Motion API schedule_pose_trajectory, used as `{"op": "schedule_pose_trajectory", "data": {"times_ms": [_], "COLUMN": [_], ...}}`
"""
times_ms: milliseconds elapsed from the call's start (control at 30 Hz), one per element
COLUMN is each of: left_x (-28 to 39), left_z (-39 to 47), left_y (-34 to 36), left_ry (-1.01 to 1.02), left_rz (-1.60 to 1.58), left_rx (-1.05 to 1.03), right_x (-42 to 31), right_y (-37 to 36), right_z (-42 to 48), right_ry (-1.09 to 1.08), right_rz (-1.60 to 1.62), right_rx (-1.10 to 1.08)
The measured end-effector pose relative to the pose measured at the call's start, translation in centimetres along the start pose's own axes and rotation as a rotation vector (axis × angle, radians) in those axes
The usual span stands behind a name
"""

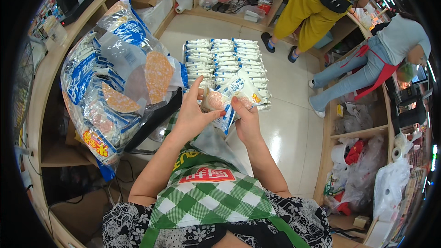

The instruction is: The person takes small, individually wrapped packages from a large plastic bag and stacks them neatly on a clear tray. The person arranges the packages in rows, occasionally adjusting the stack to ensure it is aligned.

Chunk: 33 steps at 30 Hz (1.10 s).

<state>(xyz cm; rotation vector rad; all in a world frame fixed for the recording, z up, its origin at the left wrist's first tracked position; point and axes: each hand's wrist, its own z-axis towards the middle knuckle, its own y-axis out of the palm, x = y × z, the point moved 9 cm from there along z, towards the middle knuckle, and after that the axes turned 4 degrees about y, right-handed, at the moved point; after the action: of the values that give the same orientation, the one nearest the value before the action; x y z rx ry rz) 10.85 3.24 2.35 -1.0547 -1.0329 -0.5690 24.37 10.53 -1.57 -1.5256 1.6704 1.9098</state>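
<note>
Small white and blue snack packets (225,58) stand packed in upright rows in a container before me. Above its near part, my right hand (248,120) pinches a rice cracker packet (244,91) between thumb and fingers. Another packet (217,100) with a pinkish cracker picture overlaps it on the left. My left hand (193,110) is beside that one, thumb and fingers spread around its left side; whether it grips the packet is not clear. To the left lies a large clear plastic bag (103,86) with blue print, holding many of the same packets.
Wooden counters with shelves curve around me; the left counter (36,110) is close by. Two people stand at the right, one in yellow trousers (299,17), one in a red apron (382,72). Plastic bags (361,165) fill the right shelves. A fan (24,86) is at the far left.
</note>
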Motion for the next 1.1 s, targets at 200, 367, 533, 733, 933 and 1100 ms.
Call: {"op": "schedule_pose_trajectory", "data": {"times_ms": [200, 367, 533, 733, 933, 1100], "left_x": [-2.9, -4.2, -5.4, -4.7, -4.1, -3.4], "left_z": [-0.3, -0.2, 0.4, 0.1, 0.4, 0.2], "left_y": [2.3, 2.4, -0.2, -0.1, -0.1, 0.1], "left_ry": [-0.196, -0.211, -0.244, -0.296, -0.193, -0.209], "left_rz": [-0.536, -0.779, -0.889, -0.973, -0.771, -0.527], "left_rx": [-0.176, -0.121, 0.064, 0.100, -0.015, -0.201], "right_x": [-0.8, -1.7, -4.0, -3.9, -4.9, -5.3], "right_y": [0.4, -1.3, -2.5, -3.6, -4.5, -3.6], "right_z": [0.1, 0.5, 0.7, 1.3, 1.2, 0.8], "right_ry": [-0.035, -0.078, -0.040, -0.103, -0.172, -0.090], "right_rz": [-0.043, -0.137, -0.339, -0.312, -0.333, -0.319], "right_rx": [-0.004, 0.089, 0.105, 0.125, 0.123, -0.099]}}
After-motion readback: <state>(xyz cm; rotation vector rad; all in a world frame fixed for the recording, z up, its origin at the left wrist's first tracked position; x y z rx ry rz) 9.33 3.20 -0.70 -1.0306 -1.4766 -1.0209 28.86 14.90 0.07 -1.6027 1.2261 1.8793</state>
